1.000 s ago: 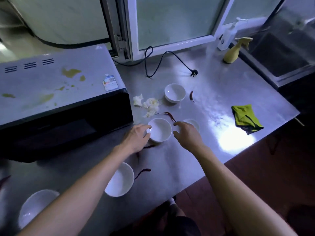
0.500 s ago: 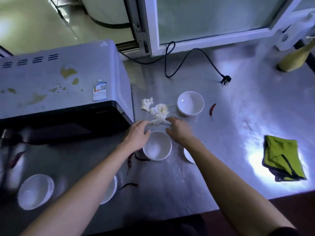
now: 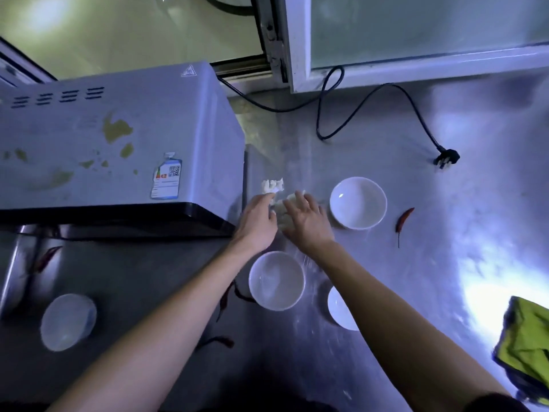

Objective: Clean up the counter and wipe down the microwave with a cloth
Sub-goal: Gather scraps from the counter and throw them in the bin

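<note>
Cloth: the green cloth (image 3: 525, 349) lies crumpled at the near right edge of the steel counter (image 3: 445, 263), well apart from both hands and not yet picked up.
Near bowls: a white bowl (image 3: 277, 281) sits between the two forearms; a second bowl (image 3: 338, 310) is half hidden under the right arm, a third bowl (image 3: 67, 321) lies far left.
Chillies: one red chilli (image 3: 403, 220) lies right of the far bowl (image 3: 358, 202), others by the near bowl.
Left hand: the left hand (image 3: 257, 221) reaches forward, fingers fairly straight, tips touching the tissue scraps (image 3: 272, 185).
Right hand: the right hand (image 3: 307, 221) is spread flat over the wad — fingers splayed, not clearly curled round it.
Key relation: the scraps lie just ahead of and between both sets of fingertips, hard against the microwave's side — either hand could gather them, I'd guess both together.
Microwave: the microwave (image 3: 118, 138) top shows yellowish smears, unwiped.
Far: the power cord (image 3: 371, 96) trails unplugged below the window.
</note>
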Motion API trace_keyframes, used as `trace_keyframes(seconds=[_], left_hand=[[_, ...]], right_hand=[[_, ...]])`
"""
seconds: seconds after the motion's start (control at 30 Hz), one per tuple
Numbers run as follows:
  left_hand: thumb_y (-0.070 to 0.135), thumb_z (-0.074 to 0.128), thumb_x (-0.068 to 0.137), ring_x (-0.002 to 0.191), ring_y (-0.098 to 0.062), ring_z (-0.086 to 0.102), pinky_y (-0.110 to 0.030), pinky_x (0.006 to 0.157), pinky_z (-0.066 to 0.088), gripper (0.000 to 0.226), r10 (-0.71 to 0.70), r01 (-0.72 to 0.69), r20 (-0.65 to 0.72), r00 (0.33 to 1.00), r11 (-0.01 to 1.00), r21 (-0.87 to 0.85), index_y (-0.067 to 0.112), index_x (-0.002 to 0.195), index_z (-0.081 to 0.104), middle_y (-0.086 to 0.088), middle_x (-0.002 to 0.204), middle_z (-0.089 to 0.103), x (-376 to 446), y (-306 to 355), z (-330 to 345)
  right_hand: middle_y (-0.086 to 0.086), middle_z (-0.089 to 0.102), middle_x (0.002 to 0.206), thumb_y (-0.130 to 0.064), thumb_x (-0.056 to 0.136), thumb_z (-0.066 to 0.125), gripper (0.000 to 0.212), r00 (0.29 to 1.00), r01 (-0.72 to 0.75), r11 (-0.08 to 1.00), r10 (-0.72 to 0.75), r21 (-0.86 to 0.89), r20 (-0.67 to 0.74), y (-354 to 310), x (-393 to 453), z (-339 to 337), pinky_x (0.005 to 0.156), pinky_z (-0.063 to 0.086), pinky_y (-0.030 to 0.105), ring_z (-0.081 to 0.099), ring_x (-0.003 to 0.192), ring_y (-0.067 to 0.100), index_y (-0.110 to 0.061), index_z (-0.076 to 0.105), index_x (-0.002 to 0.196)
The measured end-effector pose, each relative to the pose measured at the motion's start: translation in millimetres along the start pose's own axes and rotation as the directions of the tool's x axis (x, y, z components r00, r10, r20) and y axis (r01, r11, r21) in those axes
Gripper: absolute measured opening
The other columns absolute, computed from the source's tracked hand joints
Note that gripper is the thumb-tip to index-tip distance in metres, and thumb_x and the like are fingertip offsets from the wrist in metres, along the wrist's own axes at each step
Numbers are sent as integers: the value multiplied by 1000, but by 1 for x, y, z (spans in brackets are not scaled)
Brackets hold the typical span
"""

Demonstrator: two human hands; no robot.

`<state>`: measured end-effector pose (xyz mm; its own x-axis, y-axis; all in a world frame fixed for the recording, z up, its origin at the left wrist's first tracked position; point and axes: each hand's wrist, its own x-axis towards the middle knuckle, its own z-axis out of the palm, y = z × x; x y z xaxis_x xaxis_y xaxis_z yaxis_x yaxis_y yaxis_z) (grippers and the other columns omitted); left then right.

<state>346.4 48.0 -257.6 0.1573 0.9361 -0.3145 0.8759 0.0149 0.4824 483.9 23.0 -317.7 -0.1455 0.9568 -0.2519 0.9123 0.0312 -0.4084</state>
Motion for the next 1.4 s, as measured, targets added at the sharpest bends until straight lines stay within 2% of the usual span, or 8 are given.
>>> trace_keyframes(seconds=[0.13,0.27,0.33,0.63,0.77,1.1,1.27,1.4], left_hand=[[0,44,92,131,-26,48,-29,111,32,46,10,-9,-56,998,1000,28,11,136,54,-10,140,53,28,0,8],[-2,47,89,133,-22,45,-30,114,33,49,39,-35,-68,997,997,65,13,134,58,-4,141,52,50,-2,13],[-2,46,90,135,-22,41,-34,113,34,50,49,-45,-32,998,992,120,16,136,57,-3,144,48,58,-3,14],[2,48,90,111,-26,52,-41,95,48,43,98,-110,53,994,942,316,23,123,65,-3,115,56,70,-9,20],[1,52,86,92,-30,61,-41,77,53,25,79,-99,72,994,934,343,17,89,70,-4,96,60,66,-7,17],[-3,58,82,90,-27,66,-39,80,54,25,141,-136,-43,989,986,94,19,80,71,-4,97,68,33,-3,0],[-5,59,82,87,-23,64,-33,79,50,22,276,-272,-92,957,961,51,12,86,72,-4,93,68,-10,-3,-8],[-8,61,82,85,-22,63,-18,72,41,19,269,-272,-87,959,962,-22,5,85,74,-7,91,67,-51,-13,-11]], right_hand=[[8,55,126,-31,78,68,39,991,96,995,-99,-28,-94,12,9,11,81,44,43,53,107,37,-19,60,114],[9,59,98,-14,76,68,18,975,148,989,-143,17,-172,24,16,16,71,43,41,54,87,35,-15,65,94],[7,58,94,-10,70,74,23,975,156,987,-148,35,-165,27,20,17,69,43,40,53,84,33,-15,65,92],[8,59,86,4,54,79,40,971,172,977,-147,123,-188,32,22,17,68,48,38,55,80,32,-11,68,90],[10,60,83,6,53,77,36,974,158,980,-136,118,-179,28,14,15,62,48,38,55,76,33,-8,67,84],[8,61,79,1,58,72,26,963,64,990,-28,124,-268,14,-17,-6,60,43,36,55,74,32,-11,66,81],[9,61,81,3,65,59,23,950,46,984,10,172,-313,4,-37,-14,63,40,34,54,76,32,-11,66,81],[11,65,87,-1,70,50,26,913,34,962,81,271,-401,-8,-58,-22,66,48,39,56,81,34,-9,69,87]])
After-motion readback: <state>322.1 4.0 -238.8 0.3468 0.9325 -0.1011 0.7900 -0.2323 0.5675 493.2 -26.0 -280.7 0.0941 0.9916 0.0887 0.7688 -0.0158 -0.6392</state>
